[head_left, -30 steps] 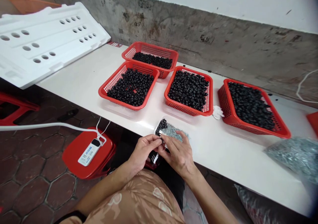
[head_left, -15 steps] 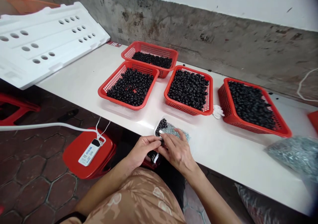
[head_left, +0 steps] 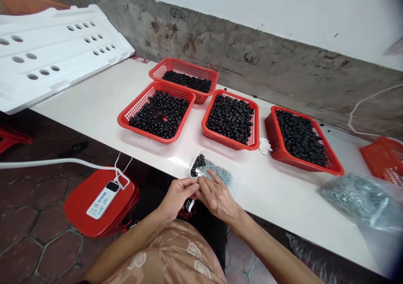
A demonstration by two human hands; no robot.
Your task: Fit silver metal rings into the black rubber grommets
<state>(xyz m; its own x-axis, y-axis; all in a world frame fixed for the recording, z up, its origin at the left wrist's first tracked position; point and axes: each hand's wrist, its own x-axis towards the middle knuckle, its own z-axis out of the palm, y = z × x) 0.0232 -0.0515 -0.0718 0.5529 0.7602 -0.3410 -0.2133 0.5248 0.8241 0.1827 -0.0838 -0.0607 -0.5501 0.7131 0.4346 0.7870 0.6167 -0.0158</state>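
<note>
My left hand [head_left: 179, 196] is closed in a pinch at the table's front edge, its fingertips around a small black part that the fingers almost wholly hide. Against it, the thumb and fingertips of my right hand [head_left: 217, 196] press on the same spot, with one finger stretched forward. Just beyond the fingers lies a shallow tray [head_left: 190, 169]. Small black ring-shaped parts [head_left: 199, 162] are at its left end, and a heap of tiny shiny metal pieces [head_left: 217, 173] fills the right.
Several red baskets [head_left: 176, 140] of black parts stand along the white table [head_left: 94, 103]. A clear bag of metal pieces [head_left: 352, 196] lies at right, a holed white foam panel [head_left: 63, 45] at left. A power strip [head_left: 102, 200] rests on a red stool [head_left: 78, 208].
The view has turned slightly right, so everything sits further left in it. My hands stay together at the fingertips, and the black part between them is now more hidden.
</note>
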